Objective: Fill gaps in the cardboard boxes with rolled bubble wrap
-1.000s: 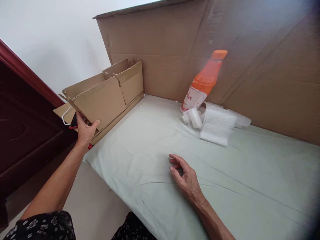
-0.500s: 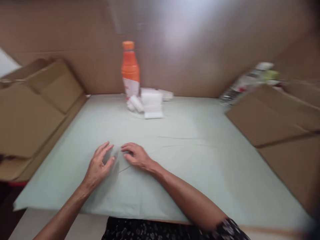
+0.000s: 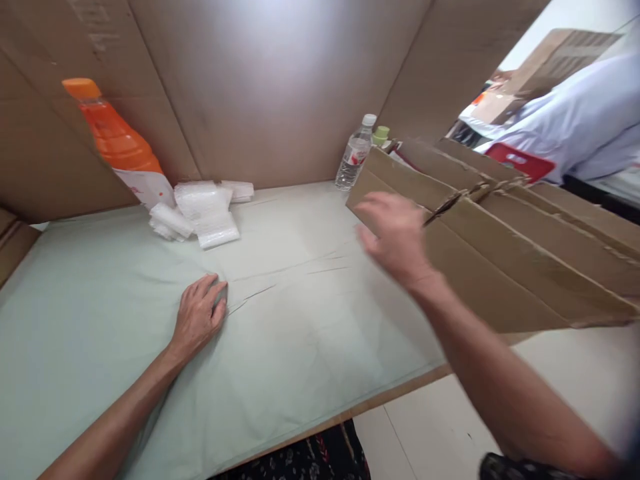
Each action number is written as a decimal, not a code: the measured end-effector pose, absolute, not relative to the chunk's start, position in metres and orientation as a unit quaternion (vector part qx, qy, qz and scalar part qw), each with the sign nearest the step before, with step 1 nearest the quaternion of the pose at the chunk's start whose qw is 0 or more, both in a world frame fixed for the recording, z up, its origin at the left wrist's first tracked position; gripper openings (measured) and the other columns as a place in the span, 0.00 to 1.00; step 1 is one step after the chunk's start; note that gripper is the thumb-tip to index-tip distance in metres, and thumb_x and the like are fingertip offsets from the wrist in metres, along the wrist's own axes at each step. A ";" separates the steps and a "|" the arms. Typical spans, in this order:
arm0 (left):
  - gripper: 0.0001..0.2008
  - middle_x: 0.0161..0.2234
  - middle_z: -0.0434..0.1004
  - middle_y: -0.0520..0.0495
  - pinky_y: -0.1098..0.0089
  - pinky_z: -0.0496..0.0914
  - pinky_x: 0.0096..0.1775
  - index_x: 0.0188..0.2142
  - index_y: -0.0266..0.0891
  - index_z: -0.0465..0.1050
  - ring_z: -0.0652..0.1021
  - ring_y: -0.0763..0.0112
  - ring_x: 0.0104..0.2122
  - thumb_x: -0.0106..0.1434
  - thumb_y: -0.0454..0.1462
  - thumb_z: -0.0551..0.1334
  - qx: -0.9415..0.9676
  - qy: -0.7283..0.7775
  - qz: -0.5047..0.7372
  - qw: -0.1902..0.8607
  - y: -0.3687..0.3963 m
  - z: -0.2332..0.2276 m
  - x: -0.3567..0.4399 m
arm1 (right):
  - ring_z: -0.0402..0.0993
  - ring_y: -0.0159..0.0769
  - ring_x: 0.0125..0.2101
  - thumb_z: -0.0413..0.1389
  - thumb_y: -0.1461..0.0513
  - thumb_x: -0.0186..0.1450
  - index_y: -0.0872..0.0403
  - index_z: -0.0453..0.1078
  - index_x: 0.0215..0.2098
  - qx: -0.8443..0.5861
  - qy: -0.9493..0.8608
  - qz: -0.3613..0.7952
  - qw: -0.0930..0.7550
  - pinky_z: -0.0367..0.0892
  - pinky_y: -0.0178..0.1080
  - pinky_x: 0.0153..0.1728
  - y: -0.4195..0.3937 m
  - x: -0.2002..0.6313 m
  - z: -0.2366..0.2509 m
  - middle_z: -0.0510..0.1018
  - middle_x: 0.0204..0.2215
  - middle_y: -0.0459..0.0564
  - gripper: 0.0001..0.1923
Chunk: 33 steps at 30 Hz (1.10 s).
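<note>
My view has swung to the right since a moment ago, and my right hand has lifted off the cloth and gone out toward the stack of flattened cardboard boxes standing at the right edge of the counter. That hand is blurred; its fingers are spread loosely with nothing in them, and it sits right at the near corner of the stack, though I cannot tell whether it touches the cardboard. My left hand lies palm down on the pale green cloth, fingers relaxed and flat, holding nothing, well apart from the boxes and from my right hand.

Beyond my left hand, against the cardboard backing, a few folded pieces of bubble wrap lie just beside an orange bottle. A clear water bottle stands at the back, just beside the far end of the box stack. At the upper right a person in a white top is partly visible.
</note>
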State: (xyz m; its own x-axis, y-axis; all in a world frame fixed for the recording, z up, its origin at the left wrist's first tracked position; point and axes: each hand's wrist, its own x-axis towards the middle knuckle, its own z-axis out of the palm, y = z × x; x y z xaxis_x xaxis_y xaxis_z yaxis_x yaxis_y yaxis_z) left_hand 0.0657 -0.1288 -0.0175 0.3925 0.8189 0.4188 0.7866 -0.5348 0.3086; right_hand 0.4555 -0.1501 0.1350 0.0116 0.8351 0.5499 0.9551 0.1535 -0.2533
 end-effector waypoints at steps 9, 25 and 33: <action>0.16 0.55 0.76 0.38 0.49 0.67 0.59 0.49 0.40 0.76 0.73 0.50 0.57 0.65 0.37 0.56 0.805 0.516 0.284 0.071 -0.133 -0.007 0.071 | 0.77 0.61 0.45 0.54 0.37 0.62 0.49 0.56 0.16 -0.610 -0.670 -0.241 0.348 0.56 0.72 0.49 -0.073 0.617 0.145 0.62 0.13 0.49 0.31; 0.38 0.66 0.62 0.35 0.48 0.63 0.65 0.69 0.40 0.53 0.66 0.50 0.65 0.63 0.43 0.63 0.770 0.463 0.362 0.248 -0.183 0.006 0.057 | 0.79 0.44 0.42 0.58 0.52 0.67 0.45 0.76 0.39 -0.494 -0.811 -0.058 0.309 0.64 0.53 0.56 -0.246 0.407 0.178 0.84 0.38 0.46 0.08; 0.35 0.60 0.67 0.37 0.54 0.73 0.53 0.67 0.45 0.55 0.75 0.54 0.54 0.63 0.42 0.63 0.725 0.482 0.369 0.324 -0.205 0.022 0.053 | 0.80 0.48 0.42 0.58 0.47 0.63 0.51 0.76 0.44 -0.635 -0.607 0.256 0.403 0.76 0.48 0.44 -0.259 0.421 0.069 0.83 0.42 0.55 0.20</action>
